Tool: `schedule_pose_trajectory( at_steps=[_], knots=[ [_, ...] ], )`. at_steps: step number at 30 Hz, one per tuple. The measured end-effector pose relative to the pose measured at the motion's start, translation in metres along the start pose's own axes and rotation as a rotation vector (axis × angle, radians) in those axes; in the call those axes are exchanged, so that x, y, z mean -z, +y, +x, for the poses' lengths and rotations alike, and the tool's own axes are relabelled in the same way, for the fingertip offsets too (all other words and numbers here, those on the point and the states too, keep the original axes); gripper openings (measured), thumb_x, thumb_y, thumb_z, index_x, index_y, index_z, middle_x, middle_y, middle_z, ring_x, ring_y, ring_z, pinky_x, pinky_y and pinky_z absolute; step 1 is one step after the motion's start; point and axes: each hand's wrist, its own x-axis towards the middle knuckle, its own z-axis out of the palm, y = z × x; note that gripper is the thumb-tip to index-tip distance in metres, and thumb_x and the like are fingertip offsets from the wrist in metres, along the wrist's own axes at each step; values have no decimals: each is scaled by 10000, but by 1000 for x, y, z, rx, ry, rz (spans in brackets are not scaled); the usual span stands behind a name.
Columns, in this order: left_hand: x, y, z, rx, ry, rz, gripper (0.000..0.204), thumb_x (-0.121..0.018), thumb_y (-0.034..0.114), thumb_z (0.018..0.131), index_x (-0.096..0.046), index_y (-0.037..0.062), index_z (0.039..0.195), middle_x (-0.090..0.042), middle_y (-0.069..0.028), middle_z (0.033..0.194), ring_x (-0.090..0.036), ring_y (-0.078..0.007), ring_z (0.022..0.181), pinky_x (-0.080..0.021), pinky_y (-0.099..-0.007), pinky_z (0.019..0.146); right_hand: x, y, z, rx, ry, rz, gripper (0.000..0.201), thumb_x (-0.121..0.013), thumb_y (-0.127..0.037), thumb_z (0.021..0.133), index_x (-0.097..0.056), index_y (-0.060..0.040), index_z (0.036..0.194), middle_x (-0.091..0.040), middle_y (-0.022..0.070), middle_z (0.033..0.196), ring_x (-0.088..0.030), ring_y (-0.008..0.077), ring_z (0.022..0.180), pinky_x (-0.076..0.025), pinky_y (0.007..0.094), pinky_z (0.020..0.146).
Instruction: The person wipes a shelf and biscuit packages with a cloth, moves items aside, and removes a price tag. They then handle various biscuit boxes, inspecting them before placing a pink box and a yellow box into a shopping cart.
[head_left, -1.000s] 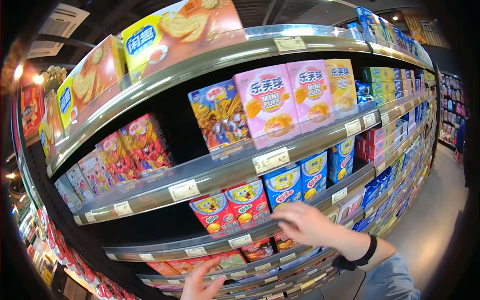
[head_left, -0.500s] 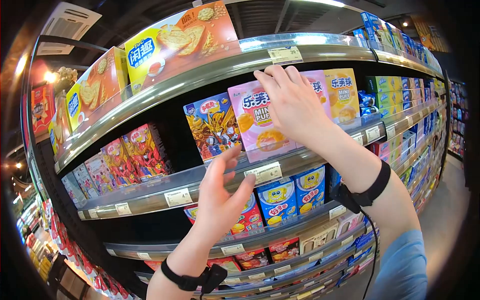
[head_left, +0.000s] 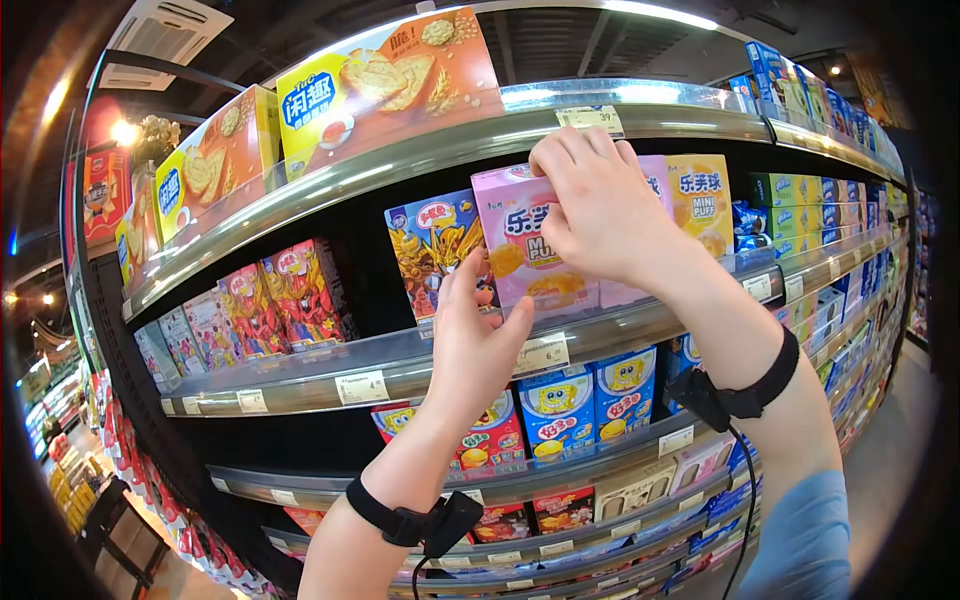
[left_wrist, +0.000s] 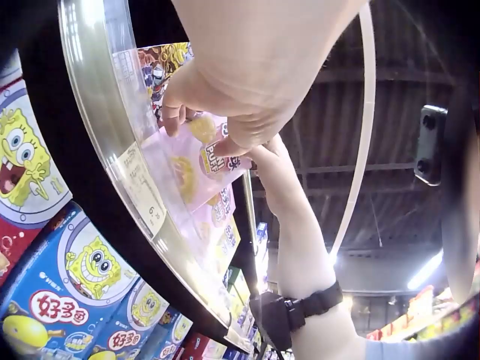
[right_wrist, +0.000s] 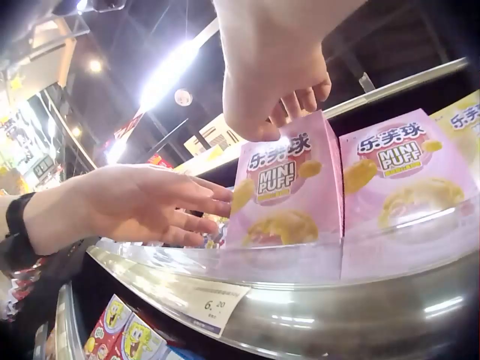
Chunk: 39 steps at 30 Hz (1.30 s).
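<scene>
On the middle shelf, a pink Mini Puff box point(head_left: 512, 275) leans slightly forward behind the clear shelf lip. My right hand point(head_left: 605, 205) grips its top edge, fingers over the top and thumb against the front; the right wrist view shows the fingers curled at the top of the box point(right_wrist: 281, 202). Close by its left side is my left hand point(head_left: 470, 335), thumb and fingers spread apart, fingertips right at the box's edge in the right wrist view. A blue snack box point(head_left: 415, 235) with a cartoon print stands to the left, partly behind the left fingers.
Another pink Mini Puff box point(right_wrist: 405, 169) and a yellow one point(head_left: 700, 190) stand to the right. Large orange-and-yellow biscuit boxes point(head_left: 400, 90) fill the shelf above. Below are red and blue cartoon boxes point(head_left: 557, 410). A price rail point(head_left: 420, 375) runs along the shelf edge.
Both hands rose from the lower shelves to the pink Mini Puff box. My right hand took hold of its top, which now tips forward, and my left hand came closer to its side.
</scene>
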Motion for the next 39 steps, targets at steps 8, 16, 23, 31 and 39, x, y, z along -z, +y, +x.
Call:
schedule_pose_trajectory(
  at_steps=[8, 16, 23, 31, 39],
  knots=[
    [1, 5, -2, 83, -23, -147, 612, -716, 88, 802, -452, -12, 1345, -518, -128, 1197, -523, -177, 971, -537, -263, 717, 24, 10, 6, -69, -269, 535, 384, -700, -28, 722, -450, -35, 1014, -567, 127, 984, -551, 327, 959, -436, 379, 856],
    [54, 48, -37, -214, 73, 66, 707, -765, 11, 755, -416, 22, 1369, -520, -102, 1286, -498, -186, 1173, -458, -334, 925, 106, -28, 1, -4, 45, 736, 511, -732, 91, 620, -448, -46, 1022, -541, 112, 1016, -555, 218, 973, -446, 323, 883],
    [117, 32, -142, 131, -36, -72, 652, -805, 1, 704, -485, -18, 1272, -548, -94, 1208, -581, -182, 1108, -485, -318, 926, 90, -89, -60, 67, -109, 1139, 617, -883, -89, 601, -505, -74, 1088, -561, 197, 1182, -545, 317, 1109, -414, 406, 980],
    [174, -8, -270, 448, 319, -163, 662, -873, 90, 625, -543, -13, 1189, -577, -114, 1172, -566, -192, 1091, -450, -333, 945, 30, -206, -173, -402, -471, 1520, 913, -823, -90, 718, -258, -21, 1432, -383, 210, 1414, -369, 350, 1338, -345, 419, 1089],
    [232, -3, -345, 613, 263, 142, 578, -703, -21, 782, -466, 0, 1308, -535, -109, 1255, -529, -197, 1193, -435, -322, 994, 5, -329, -214, -536, -813, 1754, 843, -707, 33, 794, -228, -86, 1476, -394, 196, 1433, -434, 322, 1322, -428, 424, 1028]
  ],
)
